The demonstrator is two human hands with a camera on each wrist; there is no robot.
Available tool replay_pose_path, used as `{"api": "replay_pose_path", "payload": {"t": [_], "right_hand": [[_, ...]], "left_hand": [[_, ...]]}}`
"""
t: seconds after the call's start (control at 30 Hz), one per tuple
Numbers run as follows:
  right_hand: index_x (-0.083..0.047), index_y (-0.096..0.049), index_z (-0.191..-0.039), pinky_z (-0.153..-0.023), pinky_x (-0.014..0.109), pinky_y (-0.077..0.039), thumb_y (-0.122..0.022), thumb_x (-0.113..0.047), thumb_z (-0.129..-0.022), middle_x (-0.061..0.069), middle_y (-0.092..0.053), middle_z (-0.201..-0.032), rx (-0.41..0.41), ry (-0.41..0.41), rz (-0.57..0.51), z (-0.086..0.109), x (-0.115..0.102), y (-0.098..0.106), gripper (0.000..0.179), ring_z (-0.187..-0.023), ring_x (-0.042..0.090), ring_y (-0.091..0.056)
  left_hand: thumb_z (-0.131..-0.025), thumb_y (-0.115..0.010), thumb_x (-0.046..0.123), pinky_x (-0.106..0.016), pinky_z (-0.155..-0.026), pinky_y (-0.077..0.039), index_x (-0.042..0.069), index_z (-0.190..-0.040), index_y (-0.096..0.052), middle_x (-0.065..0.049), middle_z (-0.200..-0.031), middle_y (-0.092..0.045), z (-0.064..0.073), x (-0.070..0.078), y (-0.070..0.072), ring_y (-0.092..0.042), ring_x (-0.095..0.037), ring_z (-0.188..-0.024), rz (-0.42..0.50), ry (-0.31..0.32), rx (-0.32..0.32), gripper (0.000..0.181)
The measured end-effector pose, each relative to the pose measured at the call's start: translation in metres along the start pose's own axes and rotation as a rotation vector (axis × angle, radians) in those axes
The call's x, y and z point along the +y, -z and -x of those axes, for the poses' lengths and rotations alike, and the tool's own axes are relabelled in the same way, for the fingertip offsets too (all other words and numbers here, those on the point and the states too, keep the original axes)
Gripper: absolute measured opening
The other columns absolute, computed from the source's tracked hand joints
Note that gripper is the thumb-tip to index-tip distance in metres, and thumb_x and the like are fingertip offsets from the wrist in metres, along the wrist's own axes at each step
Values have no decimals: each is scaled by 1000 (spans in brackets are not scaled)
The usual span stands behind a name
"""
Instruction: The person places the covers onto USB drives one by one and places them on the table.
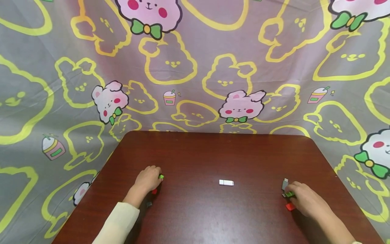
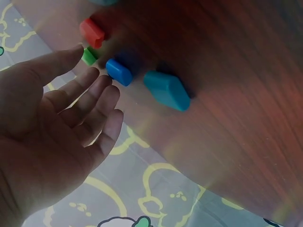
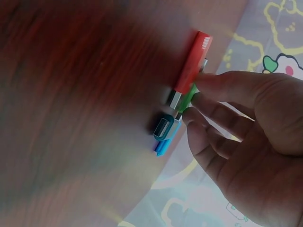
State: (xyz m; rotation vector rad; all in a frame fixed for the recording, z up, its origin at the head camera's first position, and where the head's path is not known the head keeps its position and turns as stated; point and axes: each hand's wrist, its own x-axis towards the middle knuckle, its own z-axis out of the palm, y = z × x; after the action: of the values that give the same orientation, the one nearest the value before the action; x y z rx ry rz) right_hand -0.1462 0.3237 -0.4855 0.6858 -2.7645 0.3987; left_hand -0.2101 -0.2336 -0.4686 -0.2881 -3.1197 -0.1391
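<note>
My left hand [image 1: 148, 179] is at the left of the table, its thumb and index finger pinching a small green cap [image 2: 89, 56]. A red cap [image 2: 92, 33] lies beside it on one side, a blue cap [image 2: 119, 72] and a larger teal cap [image 2: 167, 90] on the other. At the right, my right hand [image 1: 306, 198] pinches a green USB stick [image 3: 188, 98] between thumb and fingers. Next to that stick lie a red USB stick [image 3: 194, 63], a grey-teal USB stick [image 3: 164, 127] and a blue piece [image 3: 164, 145], partly hidden.
A white USB stick [image 1: 226, 182] lies at the middle of the brown table [image 1: 219, 152]. Nearer me on the left is a small grey cap [image 1: 149, 204]. Patterned cloth [image 1: 195, 67] hangs behind and at both sides of the table.
</note>
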Motion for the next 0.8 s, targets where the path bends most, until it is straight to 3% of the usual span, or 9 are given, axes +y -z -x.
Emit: {"api": "replay_pose_path", "payload": {"t": [0.43,0.8], "right_hand": [[-22,-64,-77,-62,30,-46,-72,12,-57,-11,-54,-79,-19,-26,14,-5,5,-3,40,-71,12,-55],[-25,-59,-74,-64,33,-44,-79,4,-57,-11,-50,-78,-2,10,77,-8,6,-4,39,-74,18,-52]], "left_hand": [[-85,-80,19,-49,-74,-54,10,-86,-68,-8,-83,-62,-5,1,0,-63,-33,-89,-3,3,-4,15],[-82,-76,13,-45,-71,-54,10,-76,-61,-5,-73,-62,-8,0,0,-65,-28,-78,34,5,10,16]]}}
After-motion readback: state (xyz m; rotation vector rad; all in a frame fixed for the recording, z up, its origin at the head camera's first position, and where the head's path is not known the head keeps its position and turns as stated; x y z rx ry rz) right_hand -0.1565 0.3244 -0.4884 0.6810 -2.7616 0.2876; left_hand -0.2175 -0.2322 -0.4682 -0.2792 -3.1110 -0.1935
